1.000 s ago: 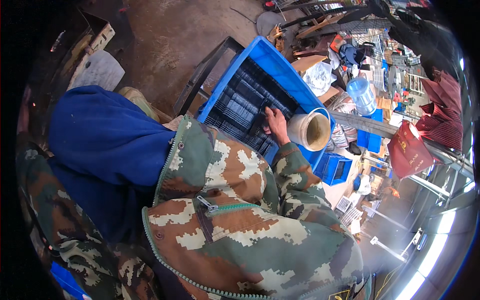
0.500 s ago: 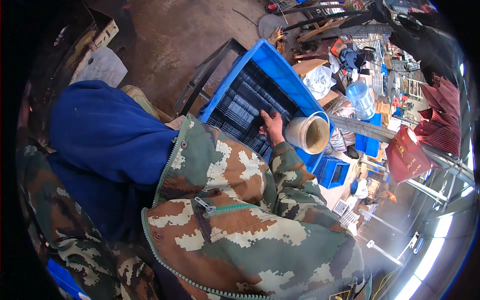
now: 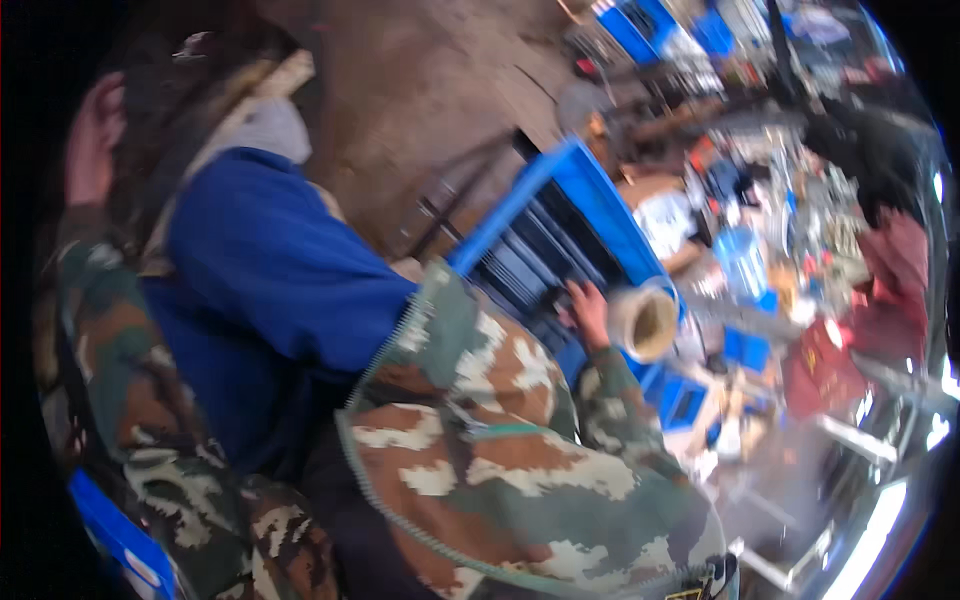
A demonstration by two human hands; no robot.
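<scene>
Inside the blue crate (image 3: 605,200), dark flat pieces (image 3: 525,265) are being held in rows; at its right end a whitish bucket (image 3: 624,320) is being seen. Beyond, the brown floor (image 3: 390,90) is being partly covered by clutter (image 3: 730,180). The pieces are lying by the right hand (image 3: 588,308), its fingers (image 3: 577,294) being partly curled; its hold cannot be told. At far left, the left hand (image 3: 95,140) is being blurred, its opening and hold unclear.

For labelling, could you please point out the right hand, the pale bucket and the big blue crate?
Right hand (image 3: 589,313), head view: its middle.
Pale bucket (image 3: 625,317), head view: outer side.
Big blue crate (image 3: 605,212), head view: far wall.
</scene>
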